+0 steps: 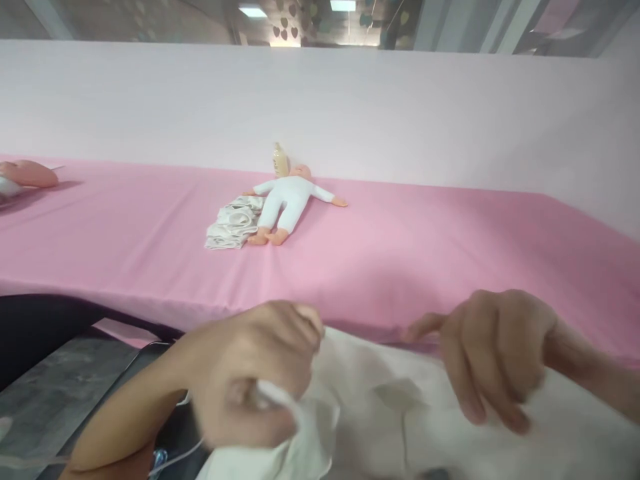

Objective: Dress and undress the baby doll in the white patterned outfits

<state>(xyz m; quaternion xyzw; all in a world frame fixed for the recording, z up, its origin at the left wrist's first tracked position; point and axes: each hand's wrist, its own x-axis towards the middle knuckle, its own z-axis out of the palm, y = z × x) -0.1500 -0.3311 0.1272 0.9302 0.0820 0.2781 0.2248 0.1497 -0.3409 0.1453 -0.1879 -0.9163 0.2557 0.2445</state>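
My left hand (260,370) is curled closed on a gathered strip of a white cloth (365,380), just in front of the table. The cloth spreads below both hands and shows a grey-beige leaf-like print with a thin stem. My right hand (500,353) hovers over its right part, fingers apart and bent downward, the index finger stretched to the left. Motion blurs both hands a little. Farther back, a baby doll (290,200) in a white suit lies on its back beside a crumpled pile of white cloth (235,223).
A pink sheet (425,247) covers the long table, with a white wall (320,107) behind it. Near the doll's head stands a pale yellow bottle (280,161). Part of another doll (30,175) lies at the far left. A black chair-like edge (45,327) is at lower left.
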